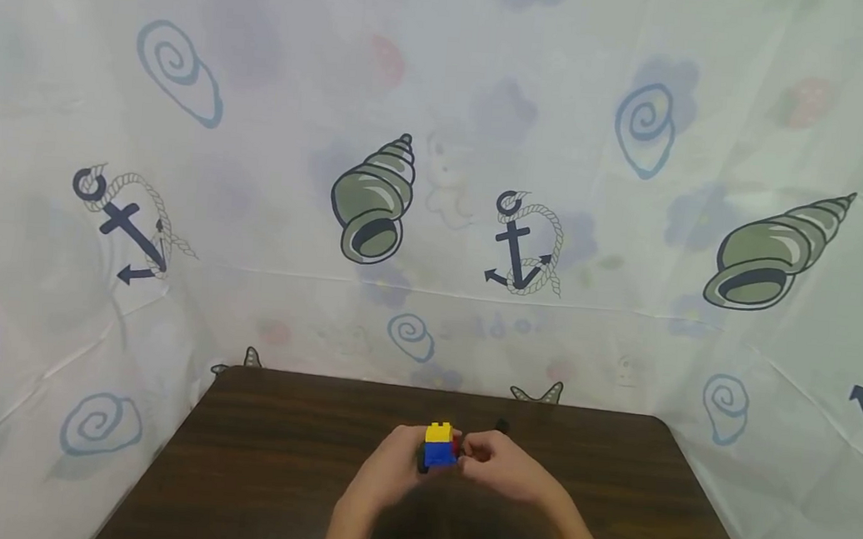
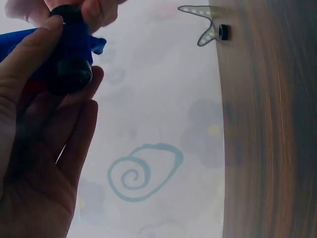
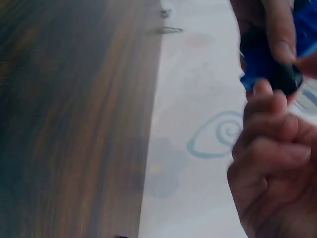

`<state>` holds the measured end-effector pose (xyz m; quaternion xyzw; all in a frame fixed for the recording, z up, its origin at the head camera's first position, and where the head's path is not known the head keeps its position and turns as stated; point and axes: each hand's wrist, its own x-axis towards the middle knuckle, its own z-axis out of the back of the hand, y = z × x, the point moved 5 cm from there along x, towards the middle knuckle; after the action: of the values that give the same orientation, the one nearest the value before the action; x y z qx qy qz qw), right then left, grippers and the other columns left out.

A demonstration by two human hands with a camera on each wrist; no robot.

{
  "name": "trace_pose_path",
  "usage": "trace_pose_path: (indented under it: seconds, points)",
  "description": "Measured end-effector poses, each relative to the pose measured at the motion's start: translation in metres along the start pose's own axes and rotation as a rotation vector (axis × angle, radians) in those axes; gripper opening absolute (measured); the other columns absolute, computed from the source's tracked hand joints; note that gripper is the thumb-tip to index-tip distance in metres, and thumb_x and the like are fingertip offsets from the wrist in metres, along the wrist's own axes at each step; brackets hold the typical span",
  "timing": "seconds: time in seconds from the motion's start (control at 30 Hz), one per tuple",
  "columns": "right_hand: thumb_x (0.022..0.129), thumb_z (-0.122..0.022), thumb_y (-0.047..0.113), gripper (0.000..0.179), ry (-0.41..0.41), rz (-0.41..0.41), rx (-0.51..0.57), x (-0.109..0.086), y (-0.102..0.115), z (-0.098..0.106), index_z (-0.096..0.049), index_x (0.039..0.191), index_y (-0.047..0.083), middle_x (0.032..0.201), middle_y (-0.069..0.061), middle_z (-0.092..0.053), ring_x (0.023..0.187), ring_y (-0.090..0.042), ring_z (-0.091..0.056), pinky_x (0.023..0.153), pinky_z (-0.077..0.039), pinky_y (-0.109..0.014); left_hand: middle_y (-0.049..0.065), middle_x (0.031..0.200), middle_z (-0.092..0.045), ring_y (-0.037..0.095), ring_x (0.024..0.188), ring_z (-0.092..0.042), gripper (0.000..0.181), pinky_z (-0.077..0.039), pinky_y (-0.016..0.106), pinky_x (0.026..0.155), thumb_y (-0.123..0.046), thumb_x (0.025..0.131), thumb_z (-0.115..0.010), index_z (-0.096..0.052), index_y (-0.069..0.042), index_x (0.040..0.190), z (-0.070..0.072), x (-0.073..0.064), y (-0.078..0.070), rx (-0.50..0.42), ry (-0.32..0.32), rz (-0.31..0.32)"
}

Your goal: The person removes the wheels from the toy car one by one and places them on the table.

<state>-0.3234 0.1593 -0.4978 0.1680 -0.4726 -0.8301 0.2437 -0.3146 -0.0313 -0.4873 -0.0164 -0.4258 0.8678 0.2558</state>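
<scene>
While inward-facing, hands (image 1: 388, 465) (image 1: 511, 471) at toy (image 1: 440, 449)

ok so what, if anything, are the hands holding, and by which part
The left hand holds a block toy by its blue body; the right hand appears to pinch a black wheel on it.
</scene>
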Motion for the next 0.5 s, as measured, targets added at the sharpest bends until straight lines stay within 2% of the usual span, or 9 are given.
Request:
trace_pose_path:
  seconds: [0.1, 0.2, 0.37, 0.5]
  points:
    - [0.097, -0.066, 0.025, 0.015, -0.060, -0.036, -0.060, -0.001, -0.001, 0.000, -0.066, 0.098, 0.009, 0.077, 0.005, -0.050, 0.067, -0.009, -0.047, 0.060, -0.041, -0.026, -0.005, 0.111, -0.079, 0.011, 0.098, -0.072, 0.034, -0.062, 0.044, 0.098, -0.003, 0.092, -0.083, -0.076, -0.016, 0.124, -0.004, 0.002, -0.004, 0.081, -0.013, -0.019]
    - [0.098, -0.065, 0.028, 0.025, -0.110, -0.070, -0.142, -0.002, -0.002, -0.001, -0.070, 0.114, 0.009, 0.082, 0.003, -0.057, 0.072, -0.010, -0.053, 0.062, -0.045, -0.025, -0.005, 0.110, -0.080, 0.011, 0.099, -0.074, 0.031, -0.062, 0.044, 0.097, -0.002, 0.094, -0.081, -0.076, -0.016, 0.121, -0.007, 0.005, -0.007, 0.138, -0.041, -0.041]
    - [0.102, -0.062, 0.037, 0.042, -0.093, -0.079, -0.391, -0.004, 0.003, -0.008, -0.061, 0.132, 0.008, 0.087, 0.007, -0.060, 0.071, -0.008, -0.058, 0.066, -0.049, -0.027, -0.006, 0.102, -0.080, 0.007, 0.087, -0.070, 0.025, -0.063, 0.040, 0.086, 0.002, 0.093, -0.078, -0.077, -0.016, 0.111, -0.007, 0.007, -0.012, 0.179, -0.088, -0.040]
    - [0.104, -0.061, 0.039, 0.047, -0.096, -0.050, -0.533, -0.007, 0.004, -0.010, -0.060, 0.138, 0.007, 0.085, 0.009, -0.059, 0.066, -0.005, -0.055, 0.066, -0.047, -0.028, -0.004, 0.099, -0.080, 0.009, 0.085, -0.072, 0.021, -0.063, 0.039, 0.083, -0.002, 0.092, -0.081, -0.077, -0.015, 0.108, -0.013, 0.009, -0.017, 0.178, -0.079, -0.013]
